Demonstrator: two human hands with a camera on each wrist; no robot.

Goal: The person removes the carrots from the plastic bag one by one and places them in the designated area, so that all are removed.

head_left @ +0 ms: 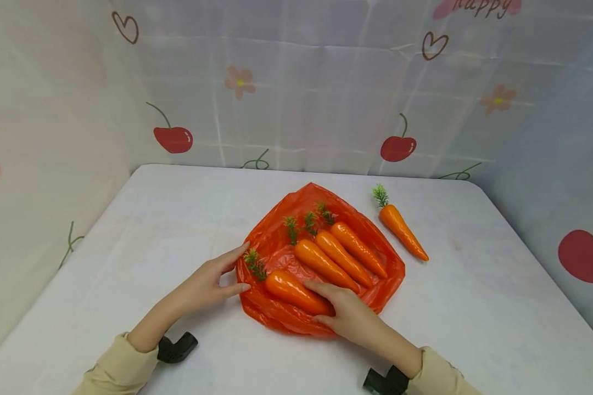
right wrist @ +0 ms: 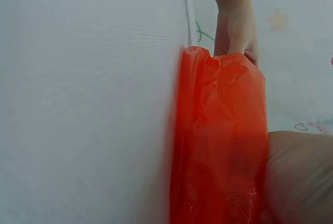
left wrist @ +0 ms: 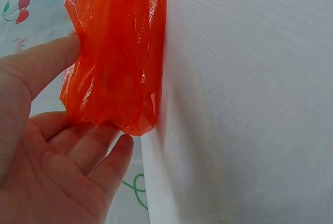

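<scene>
at crinkled plastic bag (head_left: pixel 303 198): left fingers (head_left: pixel 234 255) spread; right fingers (head_left: pixel 322 287) pinching glossy tapered carrot (head_left: pixel 294 291)

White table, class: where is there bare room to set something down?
Bare: left of the red bag, beyond the left hand; right of the loose carrot, toward the table edge. Crowded: the bag, with four carrots, the right hand on one.
</scene>
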